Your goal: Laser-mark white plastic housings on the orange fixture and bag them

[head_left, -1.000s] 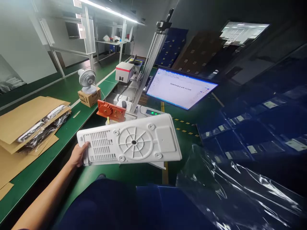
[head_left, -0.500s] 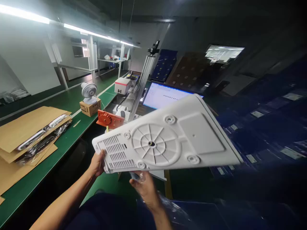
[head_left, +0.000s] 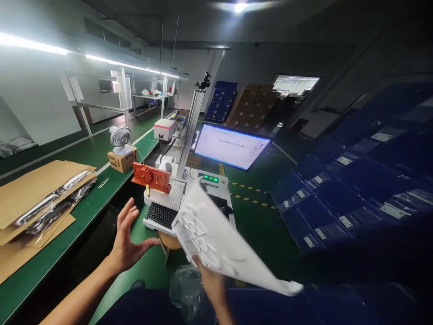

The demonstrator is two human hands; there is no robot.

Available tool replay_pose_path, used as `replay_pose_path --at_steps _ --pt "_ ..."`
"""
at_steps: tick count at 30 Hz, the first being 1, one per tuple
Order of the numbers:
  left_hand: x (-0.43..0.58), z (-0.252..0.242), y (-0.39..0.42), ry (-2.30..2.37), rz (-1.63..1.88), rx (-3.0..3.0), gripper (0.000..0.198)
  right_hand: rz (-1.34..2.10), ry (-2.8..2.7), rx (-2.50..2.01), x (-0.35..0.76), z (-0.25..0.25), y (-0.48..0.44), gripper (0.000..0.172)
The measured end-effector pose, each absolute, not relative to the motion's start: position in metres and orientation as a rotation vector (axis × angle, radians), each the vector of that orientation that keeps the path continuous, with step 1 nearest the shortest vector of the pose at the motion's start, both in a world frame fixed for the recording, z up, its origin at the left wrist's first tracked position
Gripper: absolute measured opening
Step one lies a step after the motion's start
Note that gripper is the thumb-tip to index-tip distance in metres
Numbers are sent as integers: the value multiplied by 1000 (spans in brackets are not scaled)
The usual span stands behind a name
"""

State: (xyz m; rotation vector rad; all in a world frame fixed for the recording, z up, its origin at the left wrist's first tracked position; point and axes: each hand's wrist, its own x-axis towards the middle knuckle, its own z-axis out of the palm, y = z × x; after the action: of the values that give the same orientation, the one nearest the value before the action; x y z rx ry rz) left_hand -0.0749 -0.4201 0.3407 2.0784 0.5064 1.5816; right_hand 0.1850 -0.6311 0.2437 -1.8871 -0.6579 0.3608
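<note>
My right hand [head_left: 212, 282] grips a white moulded plastic panel [head_left: 233, 237] by its lower edge, with the thumb on the ribbed side and the other fingers hidden. The panel is tilted and blurred by motion, its slotted end toward the keyboard. To the left, my left hand [head_left: 126, 243] is held in the air, fingers and thumb spread, apart from the panel. A clear plastic bag [head_left: 186, 289] hangs below the panel by my right hand; whether that hand also holds it I cannot tell.
Ahead stand a machine with an upright metal column [head_left: 191, 135], an orange fixture [head_left: 151, 177], a keyboard [head_left: 162, 215] and a monitor [head_left: 233, 145]. On the green bench at left are cardboard sheets [head_left: 34, 180] and a small fan [head_left: 121, 137] on a box. Blue crates [head_left: 324, 203] are stacked right.
My left hand has let go of the panel and opened. The panel has turned in my right hand, from its ribbed side facing me to a steep slant, and swung lower.
</note>
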Motion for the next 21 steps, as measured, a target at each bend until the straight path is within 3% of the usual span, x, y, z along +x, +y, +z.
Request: replay_pose_path --at_steps 3,6,8,11,15,21 --pt "-72 394 -427 334 1720 2449 92 346 -818 -1945 191 243 -637 25" --pt "-65 413 -432 181 1483 2651 39 326 -1015 -2016 189 239 -641 32" --pt "-63 407 -434 154 1405 2630 24 314 -1108 -2070 188 235 -643 31" --pt "-71 388 -432 339 1425 2560 24 263 -1056 -2027 197 225 -650 35" --pt "-100 378 -426 656 1387 2463 32 129 -727 -1889 232 206 -670 73" --pt "-138 391 -417 994 1516 2143 39 536 -384 -1756 258 191 -666 95"
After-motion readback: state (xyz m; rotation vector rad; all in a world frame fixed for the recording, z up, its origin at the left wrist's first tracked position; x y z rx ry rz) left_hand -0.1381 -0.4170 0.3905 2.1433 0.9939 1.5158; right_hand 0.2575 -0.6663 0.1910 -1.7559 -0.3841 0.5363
